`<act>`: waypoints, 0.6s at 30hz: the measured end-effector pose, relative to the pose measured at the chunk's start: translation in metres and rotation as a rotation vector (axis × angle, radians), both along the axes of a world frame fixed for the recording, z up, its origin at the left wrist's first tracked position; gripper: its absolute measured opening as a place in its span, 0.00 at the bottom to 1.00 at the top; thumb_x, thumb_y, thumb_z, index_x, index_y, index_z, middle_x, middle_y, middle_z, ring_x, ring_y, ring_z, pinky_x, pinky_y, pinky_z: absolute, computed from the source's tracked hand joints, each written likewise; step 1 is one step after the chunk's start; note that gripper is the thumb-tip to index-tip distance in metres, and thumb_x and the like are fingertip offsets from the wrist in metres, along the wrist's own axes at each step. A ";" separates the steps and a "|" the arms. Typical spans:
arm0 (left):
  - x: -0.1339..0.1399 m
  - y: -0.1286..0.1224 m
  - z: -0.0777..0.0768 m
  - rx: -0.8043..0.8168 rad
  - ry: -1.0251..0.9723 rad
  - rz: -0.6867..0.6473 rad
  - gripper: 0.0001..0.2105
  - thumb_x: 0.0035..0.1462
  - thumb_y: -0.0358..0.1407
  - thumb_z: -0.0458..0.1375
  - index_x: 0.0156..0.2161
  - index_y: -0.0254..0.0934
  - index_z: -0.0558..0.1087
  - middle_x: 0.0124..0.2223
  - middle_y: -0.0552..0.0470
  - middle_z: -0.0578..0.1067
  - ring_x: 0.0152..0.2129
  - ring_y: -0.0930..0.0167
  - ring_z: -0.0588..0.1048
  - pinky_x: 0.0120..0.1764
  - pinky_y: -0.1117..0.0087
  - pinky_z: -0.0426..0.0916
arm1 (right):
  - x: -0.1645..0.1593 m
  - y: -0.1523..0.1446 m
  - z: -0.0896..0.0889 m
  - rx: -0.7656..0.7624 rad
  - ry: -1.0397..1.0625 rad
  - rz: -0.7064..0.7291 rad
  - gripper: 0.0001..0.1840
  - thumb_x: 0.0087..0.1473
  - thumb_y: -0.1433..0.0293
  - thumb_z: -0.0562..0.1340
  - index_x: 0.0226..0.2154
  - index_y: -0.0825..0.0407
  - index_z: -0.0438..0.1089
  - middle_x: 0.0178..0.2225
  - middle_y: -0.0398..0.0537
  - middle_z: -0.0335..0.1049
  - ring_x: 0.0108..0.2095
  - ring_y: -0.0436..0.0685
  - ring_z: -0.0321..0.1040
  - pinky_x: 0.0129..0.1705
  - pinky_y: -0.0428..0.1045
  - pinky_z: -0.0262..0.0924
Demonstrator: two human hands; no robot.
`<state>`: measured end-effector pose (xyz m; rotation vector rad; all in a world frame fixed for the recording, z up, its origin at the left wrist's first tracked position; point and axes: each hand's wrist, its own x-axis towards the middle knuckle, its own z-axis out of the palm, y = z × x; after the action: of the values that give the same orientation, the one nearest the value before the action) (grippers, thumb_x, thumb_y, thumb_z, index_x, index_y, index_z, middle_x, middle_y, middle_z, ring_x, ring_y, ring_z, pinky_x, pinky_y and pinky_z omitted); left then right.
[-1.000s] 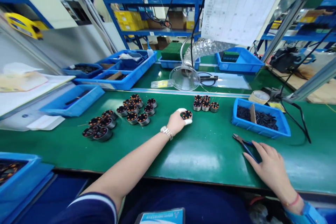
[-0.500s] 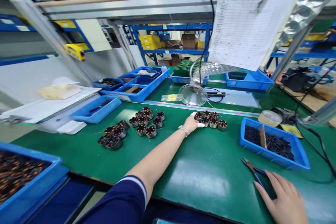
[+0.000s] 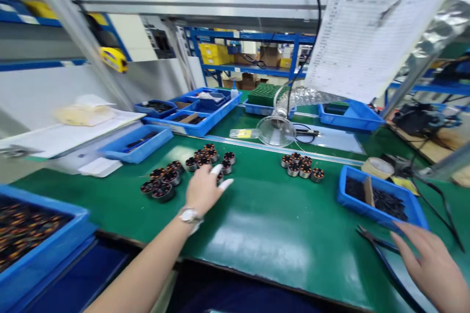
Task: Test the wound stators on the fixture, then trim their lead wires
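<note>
My left hand (image 3: pixel 201 190), with white covers on thumb and forefinger, is over the near side of the middle group of motor stators (image 3: pixel 210 155). Its fingers are apart, partly hiding several stators; whether it touches one I cannot tell. These are short silver cylinders with black and copper tops. Another stator group (image 3: pixel 163 184) stands just to its left, and a third group (image 3: pixel 304 167) is farther right. At the lower right, my right hand (image 3: pixel 433 266) is open, fingers spread, beside blue-handled cutting pliers (image 3: pixel 382 254) lying on the green bench.
A blue bin (image 3: pixel 416 211) of black pieces sits at the right, behind the pliers. At the lower left is a bin (image 3: pixel 79 208) full of copper-coloured parts. A clear funnel hood (image 3: pixel 276 132) stands at the back. Hanging paper sheets (image 3: pixel 367 34) cover the upper right.
My left hand has moved left from the right-hand stator group to the middle group. My right hand shows a little farther right, beside the pliers. The view has shifted slightly.
</note>
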<state>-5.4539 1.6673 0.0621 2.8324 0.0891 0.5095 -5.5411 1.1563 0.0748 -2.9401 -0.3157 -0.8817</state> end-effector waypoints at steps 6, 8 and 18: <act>-0.015 0.011 -0.024 -0.002 0.144 -0.032 0.21 0.53 0.45 0.52 0.47 0.33 0.69 0.44 0.40 0.68 0.41 0.60 0.69 0.44 0.62 0.64 | 0.105 0.036 0.043 -0.180 0.387 -0.049 0.15 0.53 0.70 0.52 0.34 0.54 0.73 0.36 0.52 0.71 0.40 0.58 0.65 0.45 0.52 0.57; -0.028 -0.004 -0.024 -0.107 0.120 -0.113 0.16 0.53 0.41 0.52 0.45 0.36 0.70 0.46 0.44 0.69 0.42 0.64 0.69 0.47 0.64 0.63 | 0.131 0.039 0.039 -0.218 0.496 -0.123 0.14 0.49 0.72 0.55 0.35 0.55 0.74 0.35 0.54 0.72 0.40 0.59 0.66 0.43 0.52 0.58; -0.091 -0.088 0.000 -0.485 0.215 -0.514 0.06 0.46 0.35 0.57 0.32 0.40 0.73 0.42 0.51 0.73 0.38 0.68 0.71 0.44 0.67 0.65 | 0.160 0.018 0.018 -0.278 0.515 -0.127 0.14 0.48 0.69 0.54 0.30 0.51 0.75 0.31 0.52 0.73 0.32 0.59 0.69 0.34 0.51 0.60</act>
<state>-5.5454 1.5793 0.0617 2.2951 -0.4093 0.0537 -5.3810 1.1742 0.0927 -3.3245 -0.2352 -0.0634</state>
